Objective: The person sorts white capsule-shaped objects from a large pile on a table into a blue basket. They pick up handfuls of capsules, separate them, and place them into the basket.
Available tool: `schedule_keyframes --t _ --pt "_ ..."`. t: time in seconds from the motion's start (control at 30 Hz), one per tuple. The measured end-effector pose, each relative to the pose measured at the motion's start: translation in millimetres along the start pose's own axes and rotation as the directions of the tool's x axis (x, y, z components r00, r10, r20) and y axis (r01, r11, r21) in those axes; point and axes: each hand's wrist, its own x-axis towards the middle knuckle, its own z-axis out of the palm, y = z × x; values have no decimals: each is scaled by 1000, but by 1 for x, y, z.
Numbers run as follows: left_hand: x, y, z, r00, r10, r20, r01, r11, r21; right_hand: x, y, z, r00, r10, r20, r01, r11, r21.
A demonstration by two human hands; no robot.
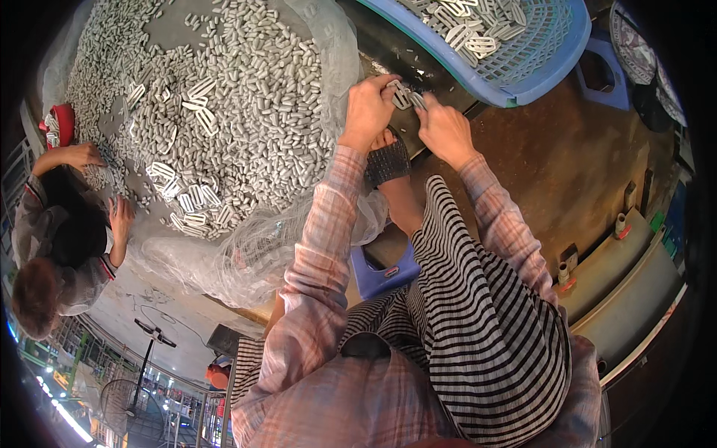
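Observation:
My left hand pinches a pale, slotted metal buckle between thumb and fingers, above my sandalled foot. Close on its right, my right hand is closed on another metal buckle, mostly seen edge-on. The two buckles meet or overlap; whether they are joined I cannot tell. To the left spreads a large heap of small grey pellets, with similar slotted buckles lying in groups on it. Beyond my hands, a blue plastic basket holds many more such buckles.
At far left a co-worker has both hands at the pellets, near a red bowl of buckles. Clear plastic sheeting edges the heap. A blue stool stands near my legs, another by the basket. Curved metal tanks are at right.

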Motion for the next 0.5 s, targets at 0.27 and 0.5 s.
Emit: schedule_keyframes --t 0.27,0.5 --pt "-2 3 -1 974 -228 -20 223 965 -141 10 -7 13 999 -52 -14 51 996 -72" --pt "5 6 2 961 -278 -5 276 956 -104 13 -8 17 995 -97 19 99 981 -170"
